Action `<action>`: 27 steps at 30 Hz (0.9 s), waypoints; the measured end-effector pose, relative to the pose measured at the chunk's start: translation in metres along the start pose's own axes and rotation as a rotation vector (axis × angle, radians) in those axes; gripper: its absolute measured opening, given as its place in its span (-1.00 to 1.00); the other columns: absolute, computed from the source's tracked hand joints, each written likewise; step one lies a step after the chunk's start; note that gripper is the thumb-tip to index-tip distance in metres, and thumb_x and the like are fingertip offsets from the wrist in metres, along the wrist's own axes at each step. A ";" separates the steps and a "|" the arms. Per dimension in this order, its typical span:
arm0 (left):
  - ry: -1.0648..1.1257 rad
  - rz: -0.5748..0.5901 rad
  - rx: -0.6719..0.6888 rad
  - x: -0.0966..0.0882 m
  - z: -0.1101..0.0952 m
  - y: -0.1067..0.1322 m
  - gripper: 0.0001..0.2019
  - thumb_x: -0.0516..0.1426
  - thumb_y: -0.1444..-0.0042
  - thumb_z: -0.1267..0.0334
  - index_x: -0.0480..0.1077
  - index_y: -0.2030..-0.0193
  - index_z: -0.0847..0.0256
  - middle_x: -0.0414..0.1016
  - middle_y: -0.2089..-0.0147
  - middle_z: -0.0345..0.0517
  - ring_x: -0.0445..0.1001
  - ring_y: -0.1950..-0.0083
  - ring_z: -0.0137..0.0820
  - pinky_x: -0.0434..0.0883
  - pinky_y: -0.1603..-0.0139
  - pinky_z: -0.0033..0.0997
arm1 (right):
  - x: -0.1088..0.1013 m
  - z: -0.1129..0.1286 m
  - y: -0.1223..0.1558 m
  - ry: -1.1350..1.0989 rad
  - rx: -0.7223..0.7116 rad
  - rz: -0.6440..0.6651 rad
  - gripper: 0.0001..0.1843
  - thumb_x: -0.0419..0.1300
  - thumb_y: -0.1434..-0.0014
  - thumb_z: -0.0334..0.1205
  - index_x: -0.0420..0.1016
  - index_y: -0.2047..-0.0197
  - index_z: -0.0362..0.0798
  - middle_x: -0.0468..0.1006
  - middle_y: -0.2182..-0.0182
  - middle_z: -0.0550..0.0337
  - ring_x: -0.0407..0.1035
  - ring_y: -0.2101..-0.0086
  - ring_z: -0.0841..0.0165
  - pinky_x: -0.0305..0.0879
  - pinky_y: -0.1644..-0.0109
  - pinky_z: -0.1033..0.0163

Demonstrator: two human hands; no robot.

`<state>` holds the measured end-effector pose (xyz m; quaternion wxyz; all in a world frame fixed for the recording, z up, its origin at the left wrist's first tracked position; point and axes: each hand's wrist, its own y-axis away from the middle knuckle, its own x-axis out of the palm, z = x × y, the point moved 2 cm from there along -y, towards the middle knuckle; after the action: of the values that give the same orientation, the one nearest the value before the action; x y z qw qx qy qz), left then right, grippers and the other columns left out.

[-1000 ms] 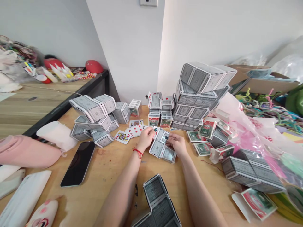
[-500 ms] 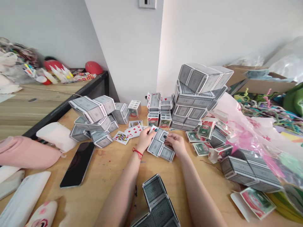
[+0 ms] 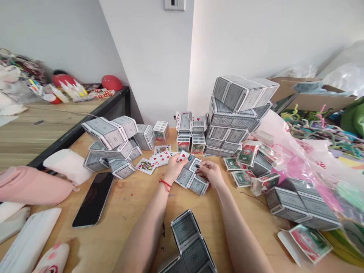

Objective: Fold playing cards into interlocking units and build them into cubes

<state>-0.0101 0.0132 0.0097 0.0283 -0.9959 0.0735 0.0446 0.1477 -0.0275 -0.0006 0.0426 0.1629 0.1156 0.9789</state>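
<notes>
Card piece (image 3: pixel 191 177): centre of frame, a joined strip of folded grey-backed cards held low over the table (image 3: pixel 133 212), gripped at both ends, probably to keep it flat.
Left hand (image 3: pixel 173 169): closed, pinching the strip's upper left end together with a red-pipped card.
Right hand (image 3: pixel 211 173): closed, fingertips pinching the right edge.
Close by: loose cards (image 3: pixel 159 158) just left; card-block stack (image 3: pixel 236 110) behind; another folded block (image 3: pixel 189 242) between the forearms.
Open room: bare wood at lower centre-left, bounded by the phone (image 3: pixel 93 197); the right side is crowded.
</notes>
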 end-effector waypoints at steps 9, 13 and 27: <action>0.057 0.064 -0.027 0.000 -0.007 0.000 -0.74 0.18 0.13 0.11 0.36 0.46 0.31 0.34 0.49 -0.23 0.25 0.45 -0.50 0.21 0.43 -0.52 | -0.001 0.001 0.003 -0.012 -0.030 0.063 -0.74 0.38 0.27 -0.20 0.38 0.57 -0.11 0.47 0.63 0.27 0.42 0.57 0.42 0.41 0.50 0.34; 0.076 0.098 -0.054 -0.002 -0.011 0.001 -0.76 0.20 0.16 0.13 0.35 0.49 0.30 0.33 0.52 -0.25 0.24 0.49 -0.52 0.18 0.48 -0.54 | -0.003 0.002 0.003 -0.015 -0.043 0.104 -0.75 0.37 0.26 -0.22 0.43 0.47 -0.09 0.50 0.54 0.26 0.43 0.50 0.40 0.44 0.45 0.29; 0.230 0.089 -0.165 -0.007 0.000 0.000 -0.62 0.08 0.04 -0.04 0.27 0.60 0.27 0.29 0.60 -0.23 0.25 0.50 -0.47 0.18 0.45 -0.46 | 0.006 -0.003 0.000 -0.003 -0.042 -0.080 -0.77 0.35 0.29 -0.22 0.41 0.54 -0.11 0.49 0.63 0.25 0.40 0.63 0.43 0.38 0.54 0.35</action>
<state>-0.0174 0.0139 0.0102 -0.0645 -0.9891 0.1167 -0.0626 0.1413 -0.0273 -0.0015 0.0852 0.1588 0.1015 0.9784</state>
